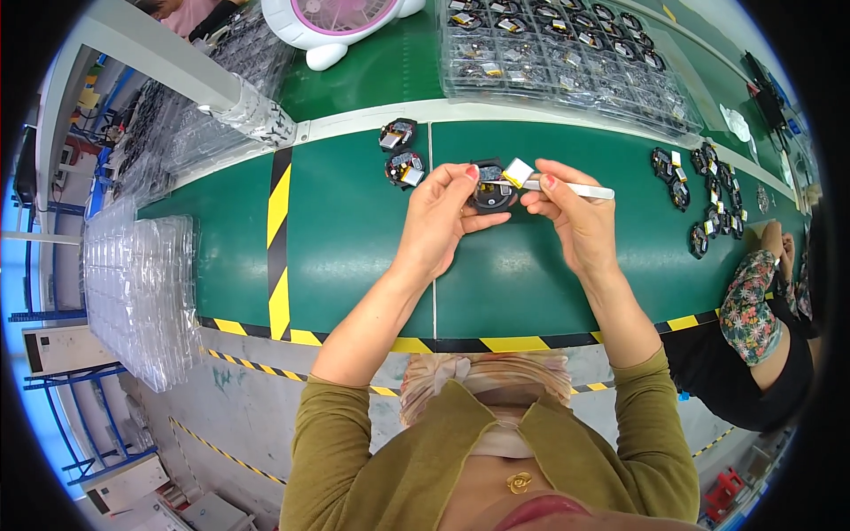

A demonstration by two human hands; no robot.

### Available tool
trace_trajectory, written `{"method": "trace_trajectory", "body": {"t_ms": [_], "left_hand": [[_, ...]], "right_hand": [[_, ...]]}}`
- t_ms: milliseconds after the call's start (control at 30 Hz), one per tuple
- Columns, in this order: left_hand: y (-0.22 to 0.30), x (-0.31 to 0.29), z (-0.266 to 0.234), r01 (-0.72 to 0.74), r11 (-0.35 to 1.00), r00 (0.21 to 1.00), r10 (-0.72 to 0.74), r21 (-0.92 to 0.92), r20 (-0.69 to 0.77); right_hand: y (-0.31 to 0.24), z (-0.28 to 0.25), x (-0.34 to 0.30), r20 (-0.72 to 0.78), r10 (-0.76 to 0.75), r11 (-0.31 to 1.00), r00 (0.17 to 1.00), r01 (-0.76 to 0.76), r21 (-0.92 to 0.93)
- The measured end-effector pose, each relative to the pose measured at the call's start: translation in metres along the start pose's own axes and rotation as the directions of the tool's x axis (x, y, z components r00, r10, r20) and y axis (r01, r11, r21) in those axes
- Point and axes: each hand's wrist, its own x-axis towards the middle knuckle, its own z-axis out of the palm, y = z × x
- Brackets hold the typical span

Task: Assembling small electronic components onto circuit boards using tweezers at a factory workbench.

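Observation:
My left hand [436, 219] grips a round black electronic module [492, 198] between thumb and fingers, with its circuit board facing up. A small silver-white battery pouch [519, 172] with a yellow strip stands tilted at the module's upper right. In my right hand [580, 219] is a pair of metal tweezers [591, 190], pinched between thumb and fingers. Their tips reach left over the module beside the battery; exactly what they touch is too small to tell. Just beyond my left hand, two similar modules [405, 168] lie on the green bench [354, 234].
Clear trays [482, 84] filled with modules stand at the back. More modules [713, 199] lie at the right, near a co-worker's floral sleeve [751, 310]. Stacked clear trays [137, 292] stand left, a white-and-pink fan [332, 40] behind. Striped tape [513, 343] marks the bench's front edge.

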Motion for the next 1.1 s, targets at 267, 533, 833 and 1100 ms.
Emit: {"method": "trace_trajectory", "body": {"t_ms": [267, 533, 833, 1100], "left_hand": [[-0.004, 0.003, -0.008, 0.011, 0.997, 0.993, -0.002, 0.077, -0.121], [-0.004, 0.000, -0.007, 0.040, 0.999, 0.999, -0.041, 0.029, 0.022], [-0.010, -0.001, -0.008, 0.015, 0.978, 1.000, -0.020, 0.207, 0.019], [-0.006, 0.002, -0.012, 0.075, 0.985, 0.997, -0.075, 0.154, -0.005]], "right_hand": [[-0.011, 0.015, -0.016, 0.278, 0.306, 0.948, 0.910, -0.263, -0.180], [0.001, 0.020, -0.016, 0.233, 0.467, 0.830, 0.853, -0.332, -0.449], [0.009, 0.020, -0.019, 0.195, 0.377, 0.855, 0.905, -0.260, -0.448], [0.009, 0.017, -0.032, 0.316, -0.073, 0.374, 0.946, 0.320, -0.871]]}}
